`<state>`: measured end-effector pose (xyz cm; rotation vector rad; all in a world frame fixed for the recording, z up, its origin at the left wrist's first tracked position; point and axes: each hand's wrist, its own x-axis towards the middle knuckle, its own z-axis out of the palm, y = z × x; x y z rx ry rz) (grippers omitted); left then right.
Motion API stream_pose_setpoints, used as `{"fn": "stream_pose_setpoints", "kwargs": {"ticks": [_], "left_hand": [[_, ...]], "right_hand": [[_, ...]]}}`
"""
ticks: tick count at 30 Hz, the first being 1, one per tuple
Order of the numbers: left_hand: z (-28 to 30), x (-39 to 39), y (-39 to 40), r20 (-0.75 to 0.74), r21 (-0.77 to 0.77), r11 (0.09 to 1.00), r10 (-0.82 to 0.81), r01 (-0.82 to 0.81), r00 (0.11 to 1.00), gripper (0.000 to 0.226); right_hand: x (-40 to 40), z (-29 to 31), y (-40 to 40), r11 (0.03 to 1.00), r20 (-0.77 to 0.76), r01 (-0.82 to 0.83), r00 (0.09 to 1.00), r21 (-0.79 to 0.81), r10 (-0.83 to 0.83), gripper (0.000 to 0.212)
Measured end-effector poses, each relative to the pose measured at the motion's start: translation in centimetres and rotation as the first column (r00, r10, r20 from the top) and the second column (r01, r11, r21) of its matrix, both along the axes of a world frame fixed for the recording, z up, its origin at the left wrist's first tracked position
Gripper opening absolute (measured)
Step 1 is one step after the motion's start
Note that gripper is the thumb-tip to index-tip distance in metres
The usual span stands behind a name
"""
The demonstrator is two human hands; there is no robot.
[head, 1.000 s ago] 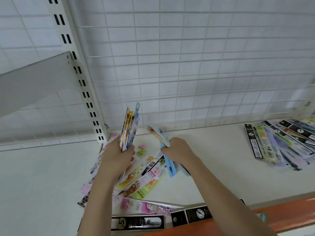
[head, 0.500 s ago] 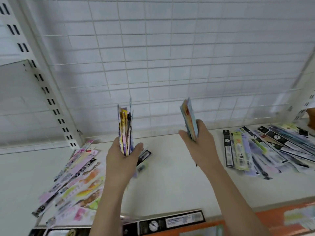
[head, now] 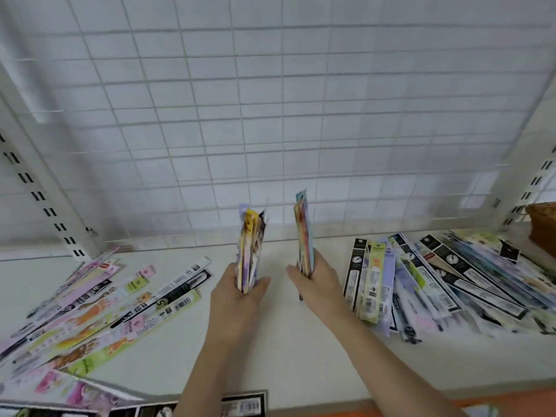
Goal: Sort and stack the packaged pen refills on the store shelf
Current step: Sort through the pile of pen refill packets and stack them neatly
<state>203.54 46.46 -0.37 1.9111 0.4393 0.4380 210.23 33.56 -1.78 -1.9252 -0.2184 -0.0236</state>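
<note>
My left hand [head: 237, 299] grips a bundle of colourful refill packs [head: 249, 251], standing upright on edge with their long axis pointing up toward the wire grid [head: 270, 115]. My right hand [head: 316, 285] pinches a thinner bundle [head: 304, 236] the same way, parallel to the first and just beside it, a narrow gap between the two. Off to the right of my right hand, near it, lies the fanned row of black and pastel packs [head: 436, 284], flat on the shelf [head: 285, 350], long axes running away from me. Left of my left hand sprawls the loose pink and green heap [head: 99, 314], farther off. I judge the right bundle is closest to the sorted row, so that hand would lay down first.
</note>
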Motion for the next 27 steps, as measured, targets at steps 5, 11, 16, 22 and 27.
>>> {"fn": "stream_pose_setpoints", "kwargs": {"ticks": [5, 11, 16, 22, 27], "left_hand": [[-0.4, -0.2, 0.6, 0.045, -0.027, 0.991, 0.132, -0.131, 0.99, 0.017], [-0.3, -0.2, 0.0, -0.039, 0.047, 0.982, 0.187, -0.185, 0.982, 0.025], [0.1, 0.7, -4.4, -0.234, 0.14, 0.988, 0.097, -0.065, 0.967, 0.019], [0.9, 3.2, -10.3, -0.294, 0.108, 0.991, -0.049, 0.084, 0.955, 0.021], [1.4, 4.7, -12.9, -0.341, 0.209, 0.962, -0.097, 0.176, 0.935, 0.02]], "right_hand": [[-0.1, 1.3, -1.6, 1.0, 0.0, 0.025, 1.0, -0.017, -0.025, 0.025], [0.4, 4.1, -8.0, 0.965, 0.122, 0.154, 0.984, -0.214, -0.13, 0.014], [1.1, 4.9, -15.1, 0.845, -0.017, 0.209, 0.968, -0.492, -0.249, 0.028], [1.2, 4.3, -19.6, 0.719, -0.044, 0.216, 0.945, -0.661, -0.324, 0.039], [0.7, 3.7, -19.8, 0.68, 0.068, 0.258, 0.954, -0.687, -0.292, 0.044]]}}
